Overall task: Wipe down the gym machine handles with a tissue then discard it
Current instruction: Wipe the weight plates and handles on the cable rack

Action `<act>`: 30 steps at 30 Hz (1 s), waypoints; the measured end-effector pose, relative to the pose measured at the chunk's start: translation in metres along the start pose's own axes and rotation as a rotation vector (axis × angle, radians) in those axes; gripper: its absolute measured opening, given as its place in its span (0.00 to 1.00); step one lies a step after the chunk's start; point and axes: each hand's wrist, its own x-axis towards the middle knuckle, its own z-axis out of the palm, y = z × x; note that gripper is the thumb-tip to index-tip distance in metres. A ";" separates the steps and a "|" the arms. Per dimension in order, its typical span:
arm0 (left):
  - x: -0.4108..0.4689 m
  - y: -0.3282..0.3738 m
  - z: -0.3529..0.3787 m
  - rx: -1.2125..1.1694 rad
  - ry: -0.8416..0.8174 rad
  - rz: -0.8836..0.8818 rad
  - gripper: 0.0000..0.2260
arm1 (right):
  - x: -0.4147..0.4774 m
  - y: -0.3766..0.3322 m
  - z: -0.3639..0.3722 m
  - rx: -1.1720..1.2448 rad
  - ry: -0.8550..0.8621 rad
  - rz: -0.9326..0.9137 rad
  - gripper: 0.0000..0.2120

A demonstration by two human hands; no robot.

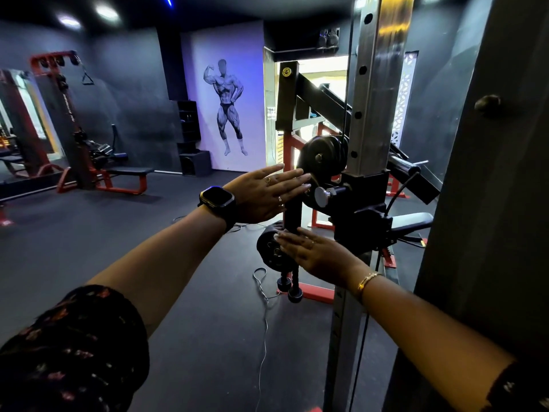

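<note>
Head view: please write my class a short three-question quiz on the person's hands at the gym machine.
1. True or false: the left hand has a watch on its wrist.
2. The right hand has its fingers: A straight; B in a fist; C round a bottle.
3. Fill in: the bracelet is on the ___ wrist.
Key: 1 true; 2 A; 3 right.
</note>
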 end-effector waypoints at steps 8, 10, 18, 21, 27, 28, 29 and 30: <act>0.005 0.002 0.003 0.030 0.048 0.010 0.24 | -0.002 -0.003 0.006 0.008 0.024 0.086 0.23; 0.005 0.004 0.003 0.033 0.062 0.004 0.24 | -0.008 -0.009 0.006 0.030 -0.046 -0.035 0.24; 0.006 0.009 0.007 0.022 0.082 -0.033 0.23 | 0.004 -0.004 0.004 0.035 0.006 0.076 0.23; 0.002 0.017 0.013 0.024 0.109 -0.054 0.24 | -0.010 -0.012 0.003 0.026 -0.050 -0.016 0.25; -0.004 0.029 0.024 0.038 0.093 0.020 0.23 | 0.003 0.002 -0.001 0.049 0.081 0.113 0.20; -0.004 0.028 0.025 0.046 0.100 0.022 0.23 | -0.001 -0.002 0.003 0.045 0.058 0.085 0.22; -0.003 0.026 0.025 0.055 0.103 0.028 0.24 | -0.007 -0.009 0.007 0.062 0.016 0.045 0.25; -0.003 0.025 0.026 0.065 0.100 0.033 0.25 | -0.014 -0.015 0.010 0.087 -0.026 0.008 0.26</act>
